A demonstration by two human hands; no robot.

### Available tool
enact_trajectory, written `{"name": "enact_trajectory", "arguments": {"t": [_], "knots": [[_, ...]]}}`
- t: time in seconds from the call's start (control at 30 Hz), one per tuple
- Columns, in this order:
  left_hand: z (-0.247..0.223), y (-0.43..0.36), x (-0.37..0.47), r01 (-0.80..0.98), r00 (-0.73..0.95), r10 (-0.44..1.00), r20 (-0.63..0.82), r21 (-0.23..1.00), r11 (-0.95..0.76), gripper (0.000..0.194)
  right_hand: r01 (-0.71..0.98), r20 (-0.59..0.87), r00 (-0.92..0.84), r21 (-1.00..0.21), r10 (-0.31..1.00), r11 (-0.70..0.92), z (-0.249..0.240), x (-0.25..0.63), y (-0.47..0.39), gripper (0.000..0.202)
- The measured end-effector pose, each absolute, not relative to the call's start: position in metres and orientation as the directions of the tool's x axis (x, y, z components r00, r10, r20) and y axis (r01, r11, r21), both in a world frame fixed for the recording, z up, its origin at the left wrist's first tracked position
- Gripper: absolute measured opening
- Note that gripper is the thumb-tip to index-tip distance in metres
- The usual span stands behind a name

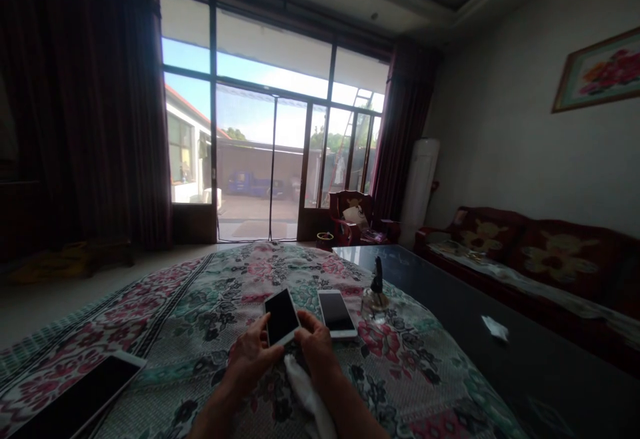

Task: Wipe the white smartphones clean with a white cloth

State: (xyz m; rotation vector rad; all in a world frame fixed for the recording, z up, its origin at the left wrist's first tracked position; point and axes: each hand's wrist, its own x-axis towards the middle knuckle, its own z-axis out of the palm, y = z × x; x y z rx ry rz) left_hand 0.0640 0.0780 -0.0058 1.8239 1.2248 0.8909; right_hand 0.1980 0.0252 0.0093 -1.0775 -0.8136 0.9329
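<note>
A white smartphone [282, 317] with a dark screen is held between my two hands, tilted a little above the flowered cloth. My left hand [253, 352] is closed on its left edge and lower corner. On its right side, my right hand [315, 340] grips the lower edge. Just right of my hands lies a second white phone [337, 313], screen up. A clear spray bottle [375, 299] with a black trigger head stands beyond it. Between my forearms rests a crumpled white cloth or tissue [306, 389], partly hidden by my right arm.
The flowered tablecloth [200, 332] covers the round surface before me. A large white-edged tablet [75, 399] lies at the lower left. To the right, a dark glossy table [450, 319] carries a crumpled white tissue [495, 329], with a wooden sofa [500, 235] behind it.
</note>
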Motion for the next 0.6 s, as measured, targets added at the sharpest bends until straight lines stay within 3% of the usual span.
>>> {"name": "enact_trajectory", "arguments": {"t": [0.23, 0.6], "knots": [[0.001, 0.07, 0.064, 0.41, 0.309, 0.907, 0.287, 0.82, -0.399, 0.066, -0.304, 0.082, 0.4, -0.928, 0.913, 0.216, 0.014, 0.194, 0.023, 0.041], [0.03, 0.06, 0.101, 0.359, 0.375, 0.858, 0.35, 0.799, -0.483, 0.064, -0.274, 0.104, 0.503, -0.922, 0.858, 0.273, 0.028, 0.235, 0.0, 0.042]]}}
